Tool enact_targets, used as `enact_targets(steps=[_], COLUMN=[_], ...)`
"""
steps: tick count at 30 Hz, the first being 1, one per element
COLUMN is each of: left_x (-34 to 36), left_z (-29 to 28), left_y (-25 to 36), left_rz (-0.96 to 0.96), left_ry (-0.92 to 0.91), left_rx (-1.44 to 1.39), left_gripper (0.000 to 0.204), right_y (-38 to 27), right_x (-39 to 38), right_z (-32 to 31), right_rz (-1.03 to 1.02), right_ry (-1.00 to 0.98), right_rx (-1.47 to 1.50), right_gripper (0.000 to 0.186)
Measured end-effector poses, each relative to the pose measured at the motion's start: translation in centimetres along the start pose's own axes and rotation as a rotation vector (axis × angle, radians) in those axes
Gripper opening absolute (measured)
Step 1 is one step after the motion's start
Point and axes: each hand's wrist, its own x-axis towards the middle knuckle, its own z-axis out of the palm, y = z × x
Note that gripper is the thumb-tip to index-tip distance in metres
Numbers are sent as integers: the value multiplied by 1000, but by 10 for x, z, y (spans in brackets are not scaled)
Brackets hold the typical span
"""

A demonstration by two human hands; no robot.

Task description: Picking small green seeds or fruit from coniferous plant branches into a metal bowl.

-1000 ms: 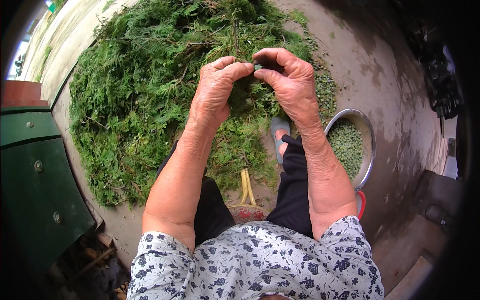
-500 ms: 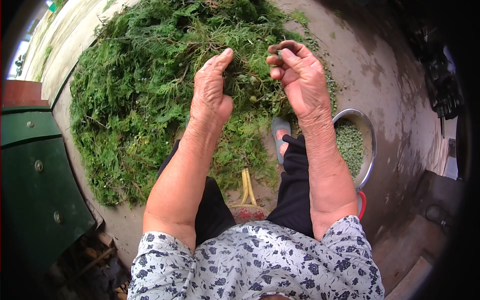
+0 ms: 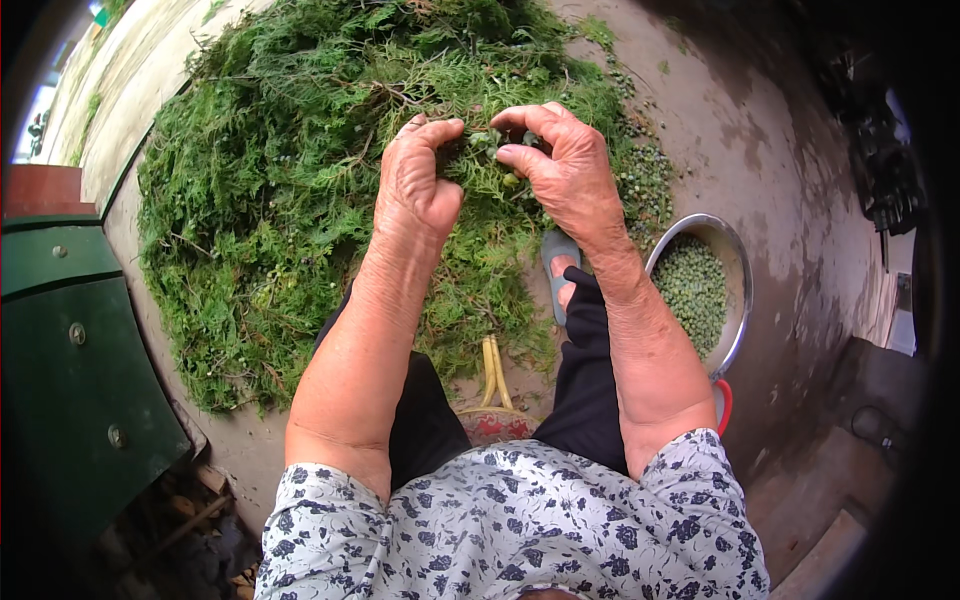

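Evergreen branches [image 3: 270, 200] lie heaped on the floor [image 3: 800, 250]; our right hand [image 3: 568, 168], thumb and forefinger parted, sits closer than moments ago to our half-curled left hand [image 3: 412, 178]; whether either holds anything, we cannot tell.

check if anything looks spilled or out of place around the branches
Green berry-like cones lie loose on the floor beside the evergreen branches, outside the metal basin holding similar ones; they look spilled or dropped.
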Motion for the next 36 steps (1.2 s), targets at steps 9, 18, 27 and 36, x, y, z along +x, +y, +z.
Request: enact_targets(steps=[9, 18, 27, 36], left_x=[-4, -8, -12, -7], left_z=[7, 8, 13, 6], left_y=[2, 2, 2, -2], left_rz=[9, -1, 70, 71], left_ry=[-39, -70, 16, -9], left_rx=[83, 99, 16, 56], left_gripper=[27, 34, 22, 49], right_y=[-5, 0, 8, 0], right_x=[2, 2, 9, 0], right_z=[-12, -8, -22, 3], right_rz=[249, 324, 351, 61], right_ry=[-87, -63, -61, -7], right_rx=[314, 444, 1208, 84], right_gripper=[19, 12, 21, 23])
